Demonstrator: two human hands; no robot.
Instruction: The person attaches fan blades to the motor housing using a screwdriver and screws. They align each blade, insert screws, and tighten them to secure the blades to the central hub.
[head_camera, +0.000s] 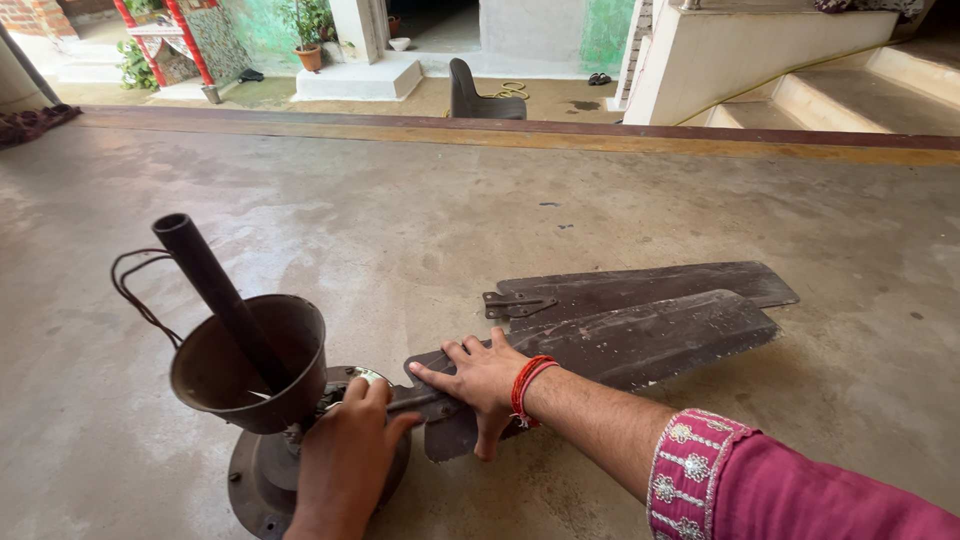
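Looking down at an old ceiling fan motor (262, 475) sitting on a bare concrete floor (420, 215); the downrod (215, 290) tilts up and to the left out of the cup-shaped canopy (250, 365), and a loop of loose wire (135, 290) hangs off beside the rod. Left hand (345, 455) is on top of the motor, fingers curled down over it right by the blade bracket; can't tell if it's gripping anything small. Right hand (480, 385) is spread flat, palm down, pressing on the root end of a dusty brown fan blade (640, 345) where it meets the motor; red thread bangles on that wrist, pink embroidered sleeve behind. A second blade (640, 285) lies just behind the first, partly overlapped by it, bracket end facing left. Dark plastic chair (480, 95) well off in the background near the steps (830, 90).
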